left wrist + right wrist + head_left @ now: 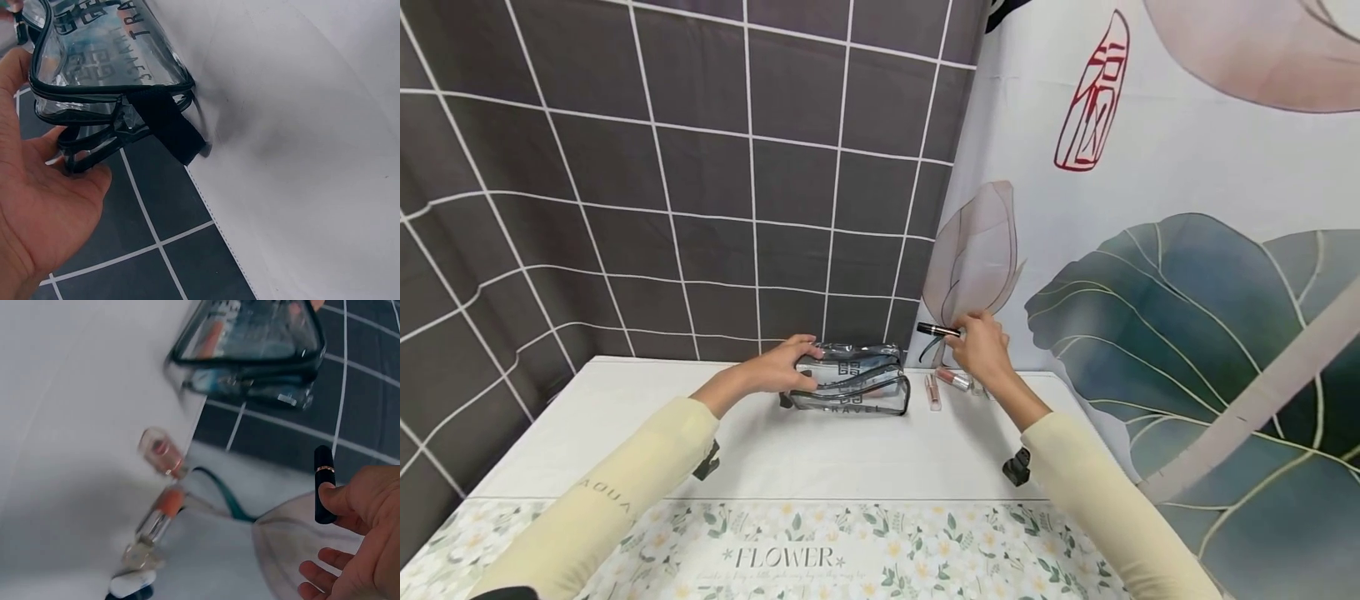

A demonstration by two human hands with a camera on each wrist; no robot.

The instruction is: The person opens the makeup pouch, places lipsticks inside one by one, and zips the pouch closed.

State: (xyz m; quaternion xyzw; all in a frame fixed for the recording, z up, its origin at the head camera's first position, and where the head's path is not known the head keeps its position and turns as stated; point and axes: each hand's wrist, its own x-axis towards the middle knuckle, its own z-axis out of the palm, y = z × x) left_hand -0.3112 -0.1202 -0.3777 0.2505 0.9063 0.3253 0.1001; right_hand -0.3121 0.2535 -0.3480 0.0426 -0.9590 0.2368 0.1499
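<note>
A clear travel pouch with black piping stands at the table's back edge, dark lettering on its front. My left hand grips the pouch at its left end, thumb in front and fingers over the top; in the left wrist view a black strap hangs from that end. To the right of the pouch, above the table, my right hand pinches a black lipstick tube with a gold band between thumb and fingers. Something orange-pink shows through the pouch's clear wall.
Below my right hand lie a pink lip gloss tube, an orange-and-clear tube and a white-and-dark item, blurred. The white table meets a dark grid curtain behind and a floral hanging at right.
</note>
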